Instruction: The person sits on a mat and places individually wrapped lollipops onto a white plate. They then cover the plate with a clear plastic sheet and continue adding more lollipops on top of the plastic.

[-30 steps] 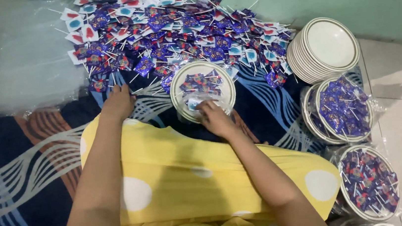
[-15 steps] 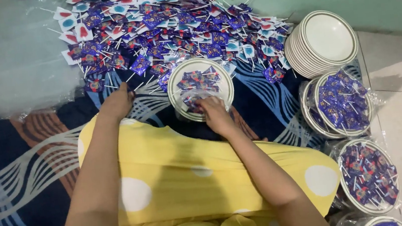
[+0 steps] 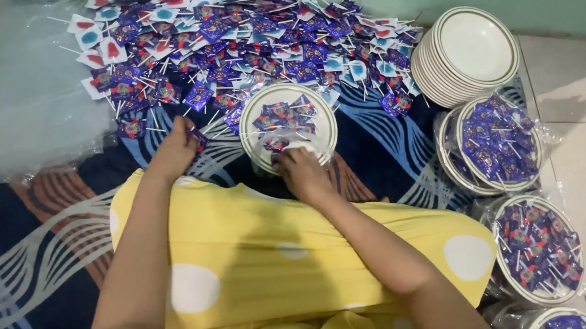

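A white plate with a green rim lies on the patterned mat in front of me, with several purple-wrapped lollipops on it. My right hand rests on the plate's near edge, fingers on the lollipops there. My left hand is at the near edge of a large heap of wrapped lollipops, fingers closed on a purple one. The heap spreads across the mat's far side.
A stack of white plates stands at the right by the green wall. Wrapped plates full of lollipops lie on the tiled floor at right. Clear plastic sheeting covers the far left. My yellow dotted garment fills the foreground.
My left hand has shifted right along the heap's edge and closed on a lollipop. The right hand stays at the plate's near edge.
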